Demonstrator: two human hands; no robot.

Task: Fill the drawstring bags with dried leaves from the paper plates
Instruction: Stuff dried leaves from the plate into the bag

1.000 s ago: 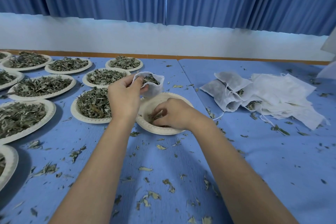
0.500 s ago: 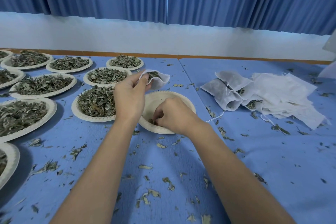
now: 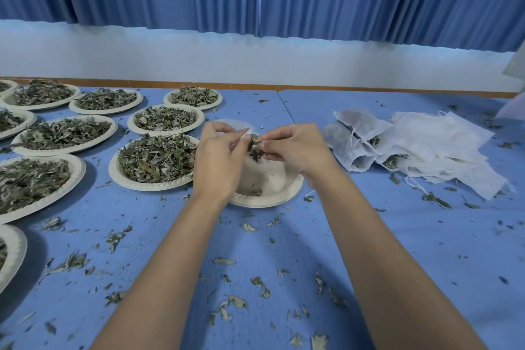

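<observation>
Drawstring bag point(image 3: 233, 124): white, held above the near-empty plate, mostly hidden behind the left hand.
Left hand point(image 3: 216, 159): fingers curled, pinching the edge of the bag's mouth.
Right hand point(image 3: 295, 148): fingertips pinch a small tuft of dried leaves point(image 3: 255, 148) just at the bag's mouth.
Near-empty plate point(image 3: 274, 198): under both hands, only a few crumbs in it.
Full plates point(image 3: 136, 183): on the left, heaped with leaves.
Spare bags point(image 3: 443, 145): piled well to the right, with filled bags point(image 3: 355, 128) beside them.
Table point(image 3: 284, 250): blue, leaf bits scattered on it.
</observation>
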